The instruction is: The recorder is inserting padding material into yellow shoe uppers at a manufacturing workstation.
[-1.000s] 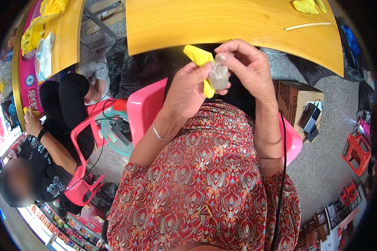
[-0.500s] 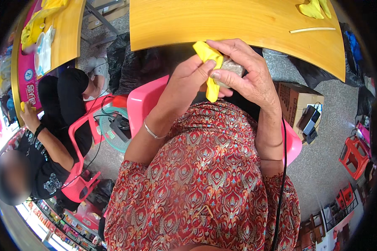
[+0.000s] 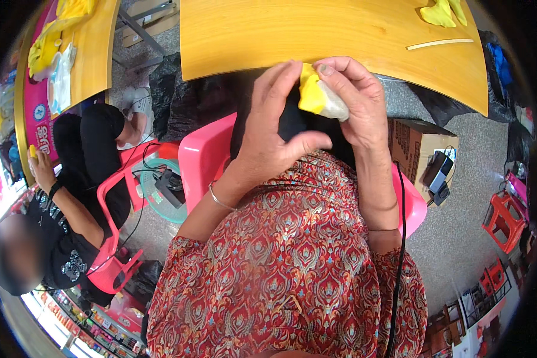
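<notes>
My right hand (image 3: pixel 367 107) pinches a small soft yellow piece (image 3: pixel 310 89), fabric-like, together with a greyish-white lump (image 3: pixel 333 103) that sticks out of its lower side. Whether that lump is stuffing or a wrapped thing I cannot tell. Beside it, my left hand (image 3: pixel 268 128) is open, thumb stretched to the right and fingers raised, their tips close to the yellow piece's left edge. Both hands are above my lap, just short of the wooden-topped table (image 3: pixel 316 36).
On the table's far right lie more yellow pieces (image 3: pixel 438 15) and a thin pale strip (image 3: pixel 440 44). At left, a person (image 3: pixel 71 221) in black sits by another table, holding something yellow. A cardboard box (image 3: pixel 417 149), a red stool (image 3: pixel 504 222) and a pink chair (image 3: pixel 206 149) stand around me.
My left hand has let go of the yellow piece and spread its fingers. The piece, earlier stretched long between both hands, now sits bunched over the greyish-white lump in my right hand.
</notes>
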`<state>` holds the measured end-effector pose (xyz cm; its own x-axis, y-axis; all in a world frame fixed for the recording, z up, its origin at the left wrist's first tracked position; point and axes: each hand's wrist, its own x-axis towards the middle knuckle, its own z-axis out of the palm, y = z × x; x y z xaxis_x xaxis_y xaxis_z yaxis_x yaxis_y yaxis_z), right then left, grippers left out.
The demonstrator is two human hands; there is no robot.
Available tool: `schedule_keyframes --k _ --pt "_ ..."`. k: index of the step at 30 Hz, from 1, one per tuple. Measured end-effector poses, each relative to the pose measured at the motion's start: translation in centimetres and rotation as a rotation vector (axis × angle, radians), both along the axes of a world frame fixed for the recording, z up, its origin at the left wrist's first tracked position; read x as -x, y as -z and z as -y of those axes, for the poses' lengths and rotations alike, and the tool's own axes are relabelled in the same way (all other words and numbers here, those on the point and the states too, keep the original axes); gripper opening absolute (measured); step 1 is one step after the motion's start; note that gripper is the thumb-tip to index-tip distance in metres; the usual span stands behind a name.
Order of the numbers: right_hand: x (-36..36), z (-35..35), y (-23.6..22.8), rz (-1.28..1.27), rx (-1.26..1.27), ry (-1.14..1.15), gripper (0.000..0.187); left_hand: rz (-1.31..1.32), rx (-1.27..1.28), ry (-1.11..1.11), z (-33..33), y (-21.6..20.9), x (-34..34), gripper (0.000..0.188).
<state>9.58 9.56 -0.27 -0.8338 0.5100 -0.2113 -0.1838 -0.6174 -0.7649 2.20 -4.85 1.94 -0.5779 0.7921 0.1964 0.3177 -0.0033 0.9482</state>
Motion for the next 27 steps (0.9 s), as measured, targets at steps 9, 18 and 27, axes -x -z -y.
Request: schedule_keyframes --k 9,18,27 --pt "-0.9 0.5 -2.8 -0.118 -0.153 -0.152 0.042 0.488 -0.303 -0.195 -1.3 0.5 1.2 0.030" --pt "-0.8 0.5 -3.2 0.015 -1.055 0.072 0.030 0.525 -0.302 -0.209 -1.1 0.1 0.7 0.028" --pt "0.0 0.6 -2.5 -0.115 -1.125 0.047 0.023 0.931 -0.306 -0.167 -1.1 -0.4 1.2 0.042"
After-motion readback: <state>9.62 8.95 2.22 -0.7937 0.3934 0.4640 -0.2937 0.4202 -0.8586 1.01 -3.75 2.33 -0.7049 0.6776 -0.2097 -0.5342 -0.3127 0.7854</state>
